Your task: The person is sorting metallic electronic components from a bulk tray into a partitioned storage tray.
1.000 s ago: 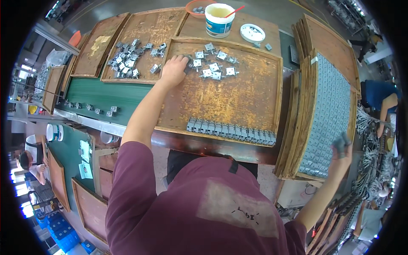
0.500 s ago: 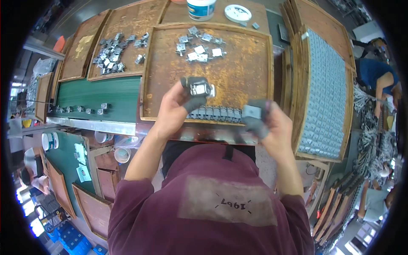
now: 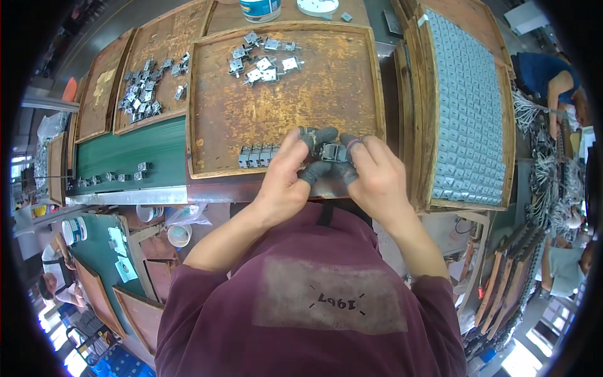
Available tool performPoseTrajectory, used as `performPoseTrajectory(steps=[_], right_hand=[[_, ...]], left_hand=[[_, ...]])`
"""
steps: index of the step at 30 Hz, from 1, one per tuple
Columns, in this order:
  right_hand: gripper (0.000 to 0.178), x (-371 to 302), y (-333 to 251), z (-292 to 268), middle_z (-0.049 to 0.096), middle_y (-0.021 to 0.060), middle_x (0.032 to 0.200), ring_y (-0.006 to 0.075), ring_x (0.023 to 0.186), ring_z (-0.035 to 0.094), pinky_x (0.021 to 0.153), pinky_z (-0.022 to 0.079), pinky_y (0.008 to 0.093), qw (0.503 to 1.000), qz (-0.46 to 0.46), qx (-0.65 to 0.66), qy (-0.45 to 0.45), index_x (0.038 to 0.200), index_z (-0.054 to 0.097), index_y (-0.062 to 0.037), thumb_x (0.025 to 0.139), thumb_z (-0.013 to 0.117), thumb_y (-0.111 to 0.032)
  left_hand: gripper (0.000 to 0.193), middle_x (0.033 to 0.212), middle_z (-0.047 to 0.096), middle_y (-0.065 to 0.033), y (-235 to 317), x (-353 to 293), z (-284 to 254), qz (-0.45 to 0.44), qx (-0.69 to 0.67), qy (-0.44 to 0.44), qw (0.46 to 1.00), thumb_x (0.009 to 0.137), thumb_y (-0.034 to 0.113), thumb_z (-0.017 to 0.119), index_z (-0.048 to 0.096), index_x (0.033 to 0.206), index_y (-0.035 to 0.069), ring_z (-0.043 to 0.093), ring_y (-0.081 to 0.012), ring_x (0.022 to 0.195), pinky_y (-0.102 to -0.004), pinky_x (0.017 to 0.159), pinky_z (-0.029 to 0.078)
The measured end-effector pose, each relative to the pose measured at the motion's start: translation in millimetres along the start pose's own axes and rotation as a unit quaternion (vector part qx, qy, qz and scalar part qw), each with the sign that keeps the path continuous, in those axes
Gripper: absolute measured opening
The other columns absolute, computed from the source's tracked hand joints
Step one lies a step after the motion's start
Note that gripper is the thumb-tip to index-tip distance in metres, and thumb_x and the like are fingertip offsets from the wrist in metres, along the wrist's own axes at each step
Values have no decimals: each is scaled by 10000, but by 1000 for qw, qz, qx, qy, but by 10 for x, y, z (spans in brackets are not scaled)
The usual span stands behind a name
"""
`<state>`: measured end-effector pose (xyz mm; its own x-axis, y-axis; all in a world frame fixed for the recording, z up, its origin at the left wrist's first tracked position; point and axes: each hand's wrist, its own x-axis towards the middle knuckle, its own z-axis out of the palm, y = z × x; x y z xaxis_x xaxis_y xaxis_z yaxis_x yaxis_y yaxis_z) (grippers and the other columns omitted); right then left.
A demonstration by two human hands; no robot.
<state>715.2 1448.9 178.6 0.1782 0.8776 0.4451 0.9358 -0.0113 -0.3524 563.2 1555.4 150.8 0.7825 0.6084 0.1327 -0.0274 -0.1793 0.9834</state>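
Observation:
My left hand point(image 3: 290, 173) and my right hand point(image 3: 372, 174) meet over the near edge of a rusty wooden tray point(image 3: 326, 81). Both pinch one small grey metal part point(image 3: 334, 152) between dark fingertip covers. A short row of the same metal parts point(image 3: 256, 156) stands along the tray's near edge, just left of my left hand. A loose pile of metal parts point(image 3: 264, 58) lies at the tray's far side.
A wooden tray point(image 3: 470, 107) filled with rows of grey parts lies at the right. Another tray with a heap of parts point(image 3: 141, 94) is at the far left, beside a green belt point(image 3: 135, 154) carrying several parts. A white cup point(image 3: 260, 9) stands beyond. Other people work at both sides.
One second ago my left hand reached to the far pile and my right hand was out at the right. Both came in, each with a part, and now press together on one piece.

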Motion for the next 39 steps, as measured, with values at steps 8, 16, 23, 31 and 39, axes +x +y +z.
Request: performPoseTrajectory(steps=[8, 16, 23, 31, 39], right_hand=[[295, -75, -125, 67, 607, 140, 869, 323, 776, 635, 659, 517, 405, 991, 85, 106, 3, 999, 652, -6, 756, 759, -135], [397, -135, 35, -20, 658, 185, 740, 374, 693, 662, 629, 521, 416, 930, 160, 287, -165, 861, 658, -23, 773, 758, -397], [517, -224, 106, -65, 671, 191, 820, 374, 779, 669, 688, 527, 435, 937, 185, 244, -166, 960, 671, -48, 769, 724, -525], [269, -563, 1452, -1469, 711, 122, 1006, 175, 910, 664, 822, 500, 302, 830, 489, 37, 266, 1107, 677, -10, 909, 652, -190], [476, -1914, 3649, -2107, 671, 192, 1207, 297, 1112, 640, 963, 462, 365, 805, 576, -128, 61, 1230, 671, -79, 855, 600, -363]], left_hand=[[720, 1139, 552, -194, -102, 35, 54, 114, 188, 47, 974, 680, 41, 755, 510, 1354, -15, 556, -371, 1063, -413, 930, 466], [652, 1038, 675, -156, -91, -21, 107, 248, 194, 7, 949, 688, 137, 803, 588, 1280, -31, 685, -282, 857, -326, 760, 540], [500, 1044, 637, -181, -199, -7, 86, 185, 224, -78, 954, 660, 163, 763, 646, 1127, 26, 633, -359, 892, -433, 758, 512], [659, 1063, 576, 2, -561, -106, -1163, -102, 293, 114, 944, 730, -56, 695, 549, 1365, 42, 543, -98, 848, -186, 647, 390], [447, 1069, 669, -77, -1228, -260, -1968, -284, 190, -77, 937, 800, -113, 400, 614, 1176, 0, 591, -156, 1015, -292, 894, 472]])
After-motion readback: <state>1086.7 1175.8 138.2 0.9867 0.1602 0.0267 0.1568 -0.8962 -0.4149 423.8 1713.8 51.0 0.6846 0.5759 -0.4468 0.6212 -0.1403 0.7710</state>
